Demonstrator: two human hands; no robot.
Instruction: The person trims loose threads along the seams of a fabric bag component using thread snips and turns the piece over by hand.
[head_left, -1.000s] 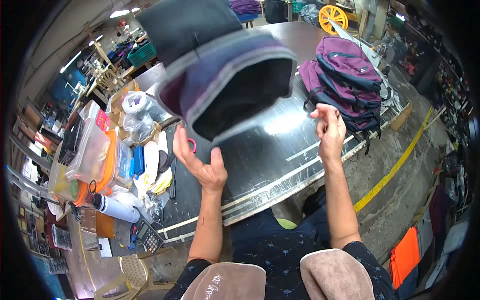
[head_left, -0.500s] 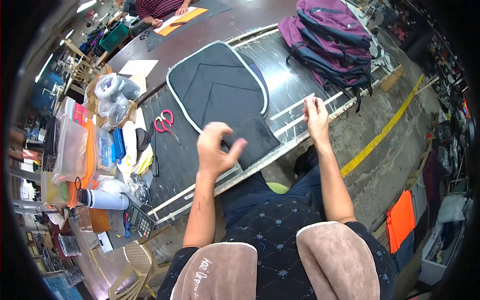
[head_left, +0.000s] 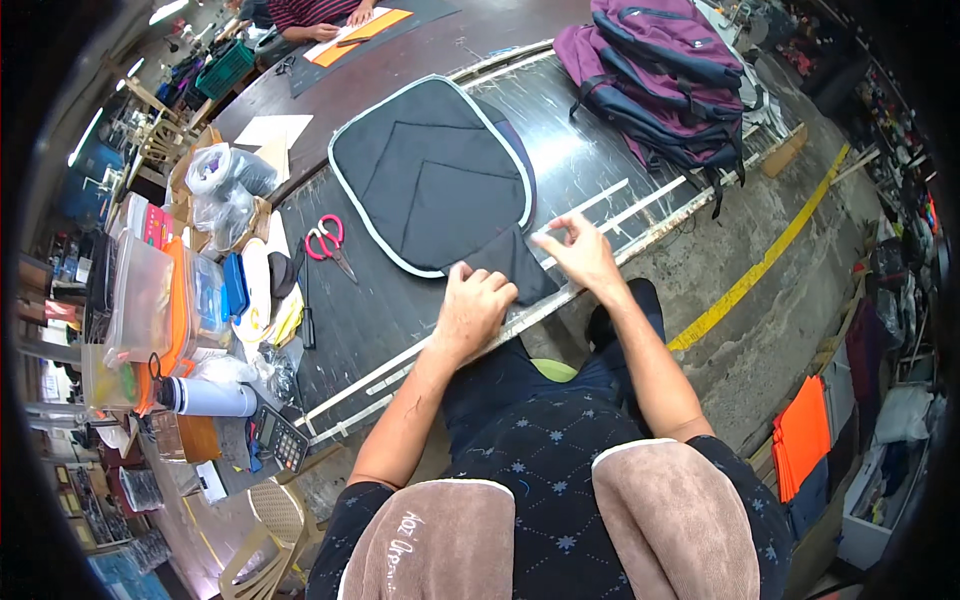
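Note:
A black fabric bag panel (head_left: 430,170) with pale grey piping lies flat on the dark worktable (head_left: 400,300). A smaller black fabric flap (head_left: 510,262) sticks out from its near edge. My left hand (head_left: 470,310) presses down on that flap's near left corner, fingers curled. My right hand (head_left: 580,250) sits just right of the flap at the table's front rail, fingertips pinched together near the flap's edge.
Red-handled scissors (head_left: 328,243) lie left of the panel. Purple backpacks (head_left: 665,70) are stacked at the table's far right. Plastic boxes (head_left: 150,300), a white bottle (head_left: 205,397) and a calculator (head_left: 280,438) crowd the left end. Another person's hands (head_left: 335,25) work on orange sheets at the far side.
The panel, held up in the air a second ago, now lies flat on the table. Both hands came down to its near edge.

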